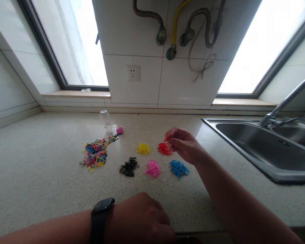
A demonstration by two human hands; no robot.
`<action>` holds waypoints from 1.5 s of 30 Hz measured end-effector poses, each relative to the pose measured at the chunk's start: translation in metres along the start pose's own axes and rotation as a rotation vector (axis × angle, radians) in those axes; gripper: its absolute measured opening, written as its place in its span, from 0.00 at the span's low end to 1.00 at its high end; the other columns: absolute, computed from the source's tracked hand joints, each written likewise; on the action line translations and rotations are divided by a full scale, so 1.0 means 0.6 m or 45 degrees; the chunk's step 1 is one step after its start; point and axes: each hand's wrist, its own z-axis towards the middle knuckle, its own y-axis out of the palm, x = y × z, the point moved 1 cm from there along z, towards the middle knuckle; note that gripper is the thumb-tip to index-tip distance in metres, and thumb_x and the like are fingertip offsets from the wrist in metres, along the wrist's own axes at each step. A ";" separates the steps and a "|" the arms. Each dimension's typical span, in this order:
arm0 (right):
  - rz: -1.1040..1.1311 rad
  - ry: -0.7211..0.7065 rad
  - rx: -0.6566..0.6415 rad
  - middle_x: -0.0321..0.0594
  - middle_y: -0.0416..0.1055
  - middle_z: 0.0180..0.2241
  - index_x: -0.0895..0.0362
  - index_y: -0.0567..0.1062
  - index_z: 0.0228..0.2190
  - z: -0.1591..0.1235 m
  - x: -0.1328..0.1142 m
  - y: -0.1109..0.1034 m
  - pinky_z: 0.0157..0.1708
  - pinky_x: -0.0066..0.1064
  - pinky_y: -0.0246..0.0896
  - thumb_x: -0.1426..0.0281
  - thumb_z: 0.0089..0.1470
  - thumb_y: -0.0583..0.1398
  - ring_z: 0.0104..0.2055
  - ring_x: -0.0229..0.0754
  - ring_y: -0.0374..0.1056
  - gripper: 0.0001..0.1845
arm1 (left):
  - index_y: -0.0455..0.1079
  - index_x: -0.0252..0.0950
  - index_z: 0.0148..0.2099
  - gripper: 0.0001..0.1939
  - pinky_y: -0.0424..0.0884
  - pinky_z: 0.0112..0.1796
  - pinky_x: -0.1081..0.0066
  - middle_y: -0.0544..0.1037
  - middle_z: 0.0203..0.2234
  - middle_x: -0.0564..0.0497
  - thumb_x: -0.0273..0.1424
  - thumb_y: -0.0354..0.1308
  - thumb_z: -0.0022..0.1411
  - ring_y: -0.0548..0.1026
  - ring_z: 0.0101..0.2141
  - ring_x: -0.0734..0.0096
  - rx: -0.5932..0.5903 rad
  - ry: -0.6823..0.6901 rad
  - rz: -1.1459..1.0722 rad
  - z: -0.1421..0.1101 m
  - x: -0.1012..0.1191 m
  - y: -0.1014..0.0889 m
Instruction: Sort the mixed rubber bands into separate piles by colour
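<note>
My right hand [184, 144] is closed in a pinch on a red rubber band [166, 139], just above the pile of red rubber bands [164, 149]. At the counter's front edge, my left hand [142, 218], with a black watch on its wrist, is curled closed; its palm side is hidden. Between the hands lie piles of blue rubber bands [179, 168], pink rubber bands [153, 168] and black rubber bands [128, 167]. Yellow rubber bands [143, 148] form another pile left of the red one. A larger heap of mixed-colour rubber bands [94, 154] spreads further left.
Behind the mixed heap a clear plastic bottle [105, 121] stands upside down beside a pink cap [119, 130]. A steel sink [244, 149] with a faucet [279, 110] is set into the counter [53, 183] at the right. Pipes and a socket [133, 73] are on the tiled wall.
</note>
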 end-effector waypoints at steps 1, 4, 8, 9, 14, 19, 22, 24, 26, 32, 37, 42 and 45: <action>-0.018 -0.008 -0.005 0.34 0.73 0.29 0.53 0.76 0.30 0.001 0.001 -0.002 0.21 0.26 0.54 0.66 0.46 0.70 0.22 0.31 0.58 0.09 | 0.68 0.37 0.37 0.08 0.61 0.23 0.69 0.75 0.26 0.58 0.35 0.56 0.68 0.70 0.26 0.74 -0.016 -0.003 0.003 0.000 0.000 -0.001; -0.145 -0.026 0.002 0.35 0.73 0.29 0.54 0.77 0.31 0.008 0.006 -0.021 0.22 0.27 0.54 0.66 0.48 0.69 0.23 0.31 0.58 0.09 | 0.68 0.38 0.37 0.07 0.60 0.23 0.68 0.74 0.25 0.58 0.34 0.56 0.68 0.70 0.26 0.74 -0.036 -0.012 0.008 0.001 0.001 -0.001; -0.569 -0.014 0.113 0.32 0.69 0.23 0.55 0.78 0.33 0.024 0.021 -0.068 0.23 0.27 0.53 0.65 0.50 0.67 0.23 0.33 0.58 0.08 | 0.67 0.38 0.35 0.08 0.61 0.23 0.68 0.73 0.24 0.58 0.35 0.58 0.67 0.69 0.26 0.74 -0.001 -0.002 -0.004 0.001 0.000 0.002; -0.718 -0.012 0.137 0.32 0.68 0.22 0.55 0.79 0.33 0.027 0.027 -0.081 0.23 0.27 0.53 0.65 0.50 0.66 0.23 0.34 0.58 0.08 | 0.68 0.38 0.35 0.08 0.61 0.23 0.68 0.73 0.24 0.58 0.35 0.58 0.66 0.69 0.26 0.73 0.008 -0.002 -0.009 0.001 0.000 0.003; -1.228 0.050 0.098 0.38 0.73 0.25 0.57 0.81 0.32 0.037 0.057 -0.127 0.27 0.29 0.55 0.67 0.51 0.64 0.25 0.36 0.62 0.08 | 0.67 0.37 0.34 0.08 0.60 0.23 0.68 0.72 0.24 0.58 0.34 0.58 0.66 0.68 0.26 0.74 0.021 0.006 -0.015 0.000 -0.001 0.005; -1.353 0.202 -0.033 0.40 0.77 0.29 0.57 0.81 0.34 0.038 0.073 -0.142 0.29 0.30 0.57 0.69 0.52 0.62 0.27 0.38 0.65 0.09 | 0.66 0.37 0.34 0.08 0.60 0.23 0.68 0.71 0.24 0.58 0.34 0.58 0.66 0.67 0.25 0.74 0.051 0.015 -0.014 -0.001 -0.003 0.008; -1.406 0.243 -0.096 0.42 0.78 0.33 0.57 0.81 0.35 0.040 0.075 -0.142 0.31 0.30 0.58 0.69 0.52 0.61 0.29 0.38 0.66 0.10 | 0.66 0.37 0.33 0.08 0.59 0.23 0.68 0.71 0.23 0.57 0.34 0.57 0.66 0.66 0.25 0.74 0.063 0.020 -0.014 -0.003 -0.003 0.008; -1.420 0.266 -0.107 0.42 0.78 0.33 0.57 0.81 0.36 0.041 0.077 -0.143 0.31 0.31 0.58 0.69 0.52 0.60 0.29 0.39 0.66 0.11 | 0.66 0.38 0.34 0.08 0.59 0.23 0.68 0.71 0.23 0.57 0.34 0.57 0.66 0.67 0.25 0.73 0.071 0.023 -0.024 -0.004 -0.004 0.010; -1.411 0.278 -0.098 0.41 0.77 0.31 0.57 0.81 0.36 0.043 0.081 -0.145 0.31 0.31 0.58 0.69 0.53 0.59 0.29 0.39 0.66 0.12 | 0.67 0.39 0.36 0.07 0.60 0.23 0.68 0.72 0.24 0.56 0.34 0.56 0.67 0.67 0.26 0.73 0.087 0.028 -0.045 -0.007 -0.004 0.013; -1.414 0.315 0.050 0.40 0.76 0.29 0.57 0.80 0.35 0.050 0.101 -0.164 0.31 0.31 0.58 0.72 0.52 0.55 0.30 0.40 0.67 0.14 | 0.71 0.41 0.42 0.05 0.62 0.26 0.69 0.77 0.27 0.56 0.35 0.58 0.65 0.71 0.28 0.73 0.163 0.051 -0.191 -0.015 -0.015 -0.004; -1.372 0.280 0.112 0.41 0.78 0.32 0.57 0.80 0.34 0.058 0.108 -0.178 0.35 0.31 0.60 0.74 0.50 0.54 0.33 0.41 0.69 0.15 | 0.74 0.40 0.45 0.10 0.66 0.34 0.71 0.79 0.32 0.51 0.27 0.55 0.62 0.74 0.33 0.71 0.186 -0.196 -0.136 -0.042 -0.073 -0.089; -1.373 0.262 0.109 0.42 0.77 0.31 0.57 0.80 0.33 0.064 0.113 -0.186 0.33 0.32 0.60 0.72 0.50 0.54 0.32 0.42 0.68 0.15 | 0.76 0.40 0.47 0.13 0.64 0.37 0.71 0.79 0.36 0.50 0.30 0.53 0.65 0.73 0.34 0.73 0.171 -0.780 -0.095 -0.129 -0.182 -0.164; -1.384 0.269 0.119 0.41 0.77 0.29 0.56 0.80 0.34 0.067 0.118 -0.192 0.31 0.32 0.59 0.70 0.50 0.55 0.30 0.42 0.68 0.15 | 0.77 0.36 0.46 0.14 0.59 0.28 0.72 0.76 0.27 0.52 0.34 0.52 0.65 0.67 0.24 0.76 0.147 -0.970 -0.107 -0.198 -0.237 -0.181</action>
